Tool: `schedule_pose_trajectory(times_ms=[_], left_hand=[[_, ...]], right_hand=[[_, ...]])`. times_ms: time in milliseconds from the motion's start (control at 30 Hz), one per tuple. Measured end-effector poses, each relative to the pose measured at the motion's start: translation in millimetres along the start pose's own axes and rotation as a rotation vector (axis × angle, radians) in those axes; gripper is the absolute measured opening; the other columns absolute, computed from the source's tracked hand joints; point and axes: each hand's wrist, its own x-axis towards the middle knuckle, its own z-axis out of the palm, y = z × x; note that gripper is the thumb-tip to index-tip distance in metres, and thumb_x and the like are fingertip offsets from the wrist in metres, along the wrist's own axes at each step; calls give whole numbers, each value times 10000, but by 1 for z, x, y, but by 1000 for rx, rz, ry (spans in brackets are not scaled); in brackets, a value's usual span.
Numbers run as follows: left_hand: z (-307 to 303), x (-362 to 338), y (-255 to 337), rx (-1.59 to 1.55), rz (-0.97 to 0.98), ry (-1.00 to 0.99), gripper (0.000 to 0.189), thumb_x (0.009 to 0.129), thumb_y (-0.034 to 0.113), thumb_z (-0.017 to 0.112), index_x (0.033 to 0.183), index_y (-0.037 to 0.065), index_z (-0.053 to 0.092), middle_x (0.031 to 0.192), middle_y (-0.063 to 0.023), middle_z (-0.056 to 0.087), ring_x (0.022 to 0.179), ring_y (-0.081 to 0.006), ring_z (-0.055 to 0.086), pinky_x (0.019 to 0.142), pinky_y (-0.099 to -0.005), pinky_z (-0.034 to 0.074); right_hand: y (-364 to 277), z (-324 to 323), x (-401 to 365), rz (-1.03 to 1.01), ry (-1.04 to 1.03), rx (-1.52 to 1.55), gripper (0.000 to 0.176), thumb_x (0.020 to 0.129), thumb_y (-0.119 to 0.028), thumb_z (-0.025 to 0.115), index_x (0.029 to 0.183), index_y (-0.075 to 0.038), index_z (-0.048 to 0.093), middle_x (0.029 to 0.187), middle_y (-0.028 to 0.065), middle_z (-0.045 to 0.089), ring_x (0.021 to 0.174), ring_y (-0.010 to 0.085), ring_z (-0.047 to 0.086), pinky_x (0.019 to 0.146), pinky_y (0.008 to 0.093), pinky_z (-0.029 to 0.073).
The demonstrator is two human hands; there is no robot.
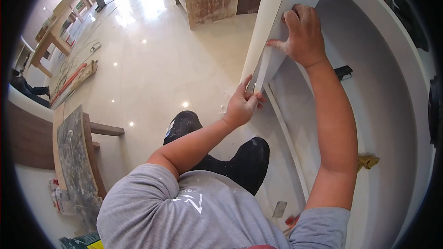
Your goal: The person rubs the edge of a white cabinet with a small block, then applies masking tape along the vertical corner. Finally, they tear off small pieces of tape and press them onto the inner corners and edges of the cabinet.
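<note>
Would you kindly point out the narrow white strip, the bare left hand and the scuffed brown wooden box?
Narrow white strip (263,68): head view, middle of its length.
Bare left hand (241,107): head view, back of the hand.
Scuffed brown wooden box (213,5): head view, side panel.

White strip (263,68), grey shirt (152,205) with white print (191,202), cream floor (184,64)

Left grip (241,106) pinches; right grip (305,41) splays its thumb.
</note>
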Motion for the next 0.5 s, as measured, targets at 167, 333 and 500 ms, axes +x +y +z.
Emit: schedule_pose_trajectory(times_ms=[167, 333, 500], left_hand=[[-18, 14, 9, -18, -161, -69, 625, 1028, 191, 623, 1549, 40, 313, 1032, -107, 690, 886, -185, 691, 822, -345, 572], [-33, 29, 16, 110, -226, -83, 583, 1017, 278, 649, 1483, 8, 426, 1049, -65, 607, 950, -170, 661, 819, -368, 582], [-35, 41, -1, 253, -136, -43, 600, 961, 375, 723, 1376, -18, 543, 1058, -76, 658, 898, -141, 656, 783, -312, 561]], right_hand=[[3, 3, -3, -16, 46, 4, 736, 485, -375, 957, 1071, -122, 590, 1158, 121, 569, 1084, 334, 535, 913, 474, 448], [-1, 0, 0, -35, 59, -21, 748, 468, -383, 967, 1038, -114, 564, 1118, 127, 553, 1036, 339, 546, 905, 469, 469], [-3, -1, 0, -46, 69, -41, 743, 463, -389, 972, 1007, -105, 554, 1100, 130, 541, 1015, 338, 548, 899, 462, 478]])
